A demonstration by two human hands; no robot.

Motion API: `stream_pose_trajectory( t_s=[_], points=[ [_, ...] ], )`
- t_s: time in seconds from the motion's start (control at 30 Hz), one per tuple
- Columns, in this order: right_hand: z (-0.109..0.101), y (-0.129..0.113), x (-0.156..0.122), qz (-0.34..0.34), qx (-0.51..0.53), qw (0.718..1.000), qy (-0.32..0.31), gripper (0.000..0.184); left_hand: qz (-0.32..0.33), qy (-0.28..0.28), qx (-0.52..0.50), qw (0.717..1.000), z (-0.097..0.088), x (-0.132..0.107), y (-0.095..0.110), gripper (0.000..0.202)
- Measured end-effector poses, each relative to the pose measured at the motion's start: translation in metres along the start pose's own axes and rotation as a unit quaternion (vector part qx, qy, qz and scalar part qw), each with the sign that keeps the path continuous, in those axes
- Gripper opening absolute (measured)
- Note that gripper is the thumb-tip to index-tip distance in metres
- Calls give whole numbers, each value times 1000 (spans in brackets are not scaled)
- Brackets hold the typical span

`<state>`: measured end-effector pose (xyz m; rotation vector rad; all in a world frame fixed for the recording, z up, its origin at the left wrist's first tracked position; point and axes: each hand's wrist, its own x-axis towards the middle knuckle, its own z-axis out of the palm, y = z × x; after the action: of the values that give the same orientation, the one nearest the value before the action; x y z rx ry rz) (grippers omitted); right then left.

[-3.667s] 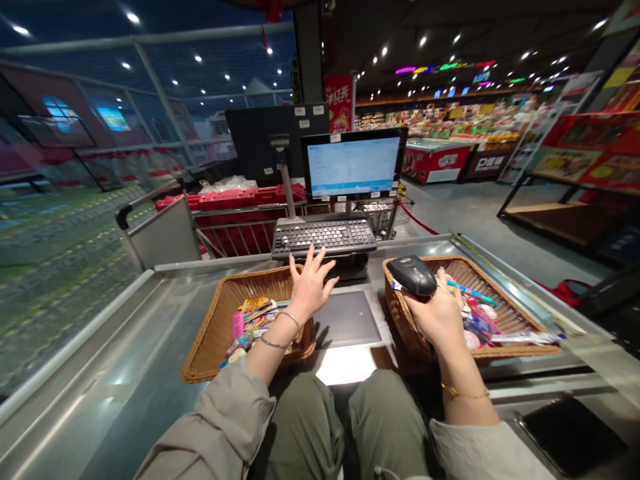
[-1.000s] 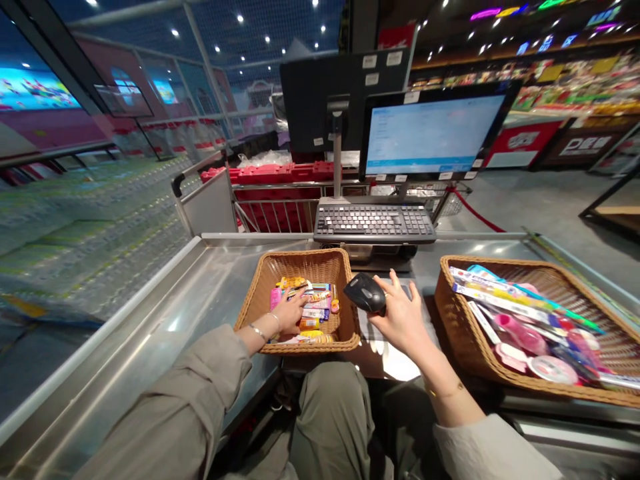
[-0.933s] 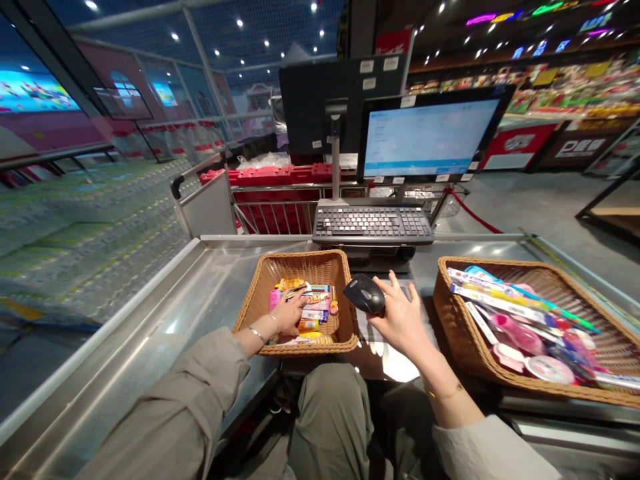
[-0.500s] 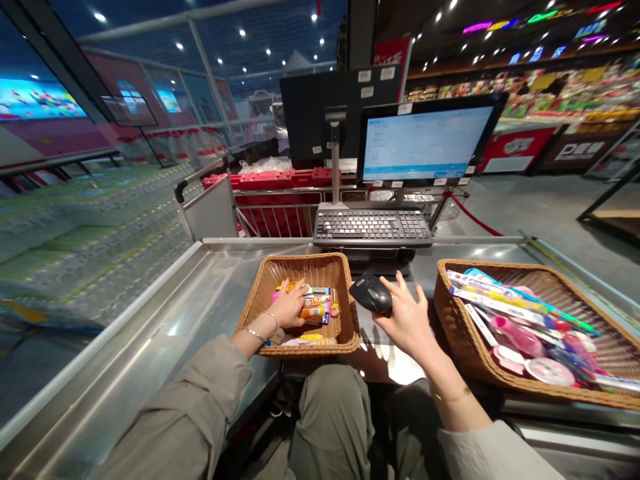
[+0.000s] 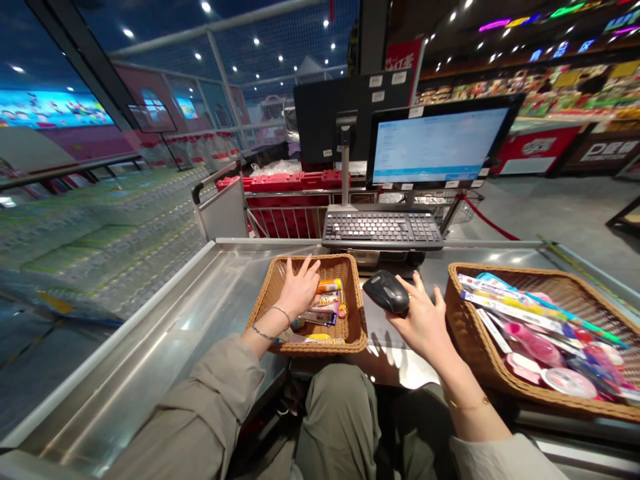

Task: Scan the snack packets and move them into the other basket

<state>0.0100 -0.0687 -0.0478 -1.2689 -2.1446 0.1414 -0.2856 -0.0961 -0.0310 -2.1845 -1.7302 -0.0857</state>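
Glare streaks the metal counter [image 5: 203, 300]

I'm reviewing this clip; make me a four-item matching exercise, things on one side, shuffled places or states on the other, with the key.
Things:
1. black handheld device
2. left hand
3. keyboard
4. right basket

Places or states:
A. below the lit screen
B. filled with pink, blue and green items
C. held in the right hand
D. fingers spread, over the left basket

Right pairs: 1-C, 2-D, 3-A, 4-B
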Motion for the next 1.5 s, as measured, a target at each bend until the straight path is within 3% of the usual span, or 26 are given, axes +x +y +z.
stream_pose_trajectory(
  t_s=[0.63,0.8,1.2,1.5],
  points=[
    [-12,-3,-4,-3,-4,999,31,36,5,86,-24,996,-17,16,20,24],
    [-15,-2,-5,2,-9,1000,30,35,7,98,-17,995,-17,18,23,18],
    [-16,2,-8,10,-9,1000,28,32,15,158,-17,987,-4,23,35,38],
    [-17,5,-9,13,-6,999,30,32,16,129,6,991,1,28,41,41]
  ],
)
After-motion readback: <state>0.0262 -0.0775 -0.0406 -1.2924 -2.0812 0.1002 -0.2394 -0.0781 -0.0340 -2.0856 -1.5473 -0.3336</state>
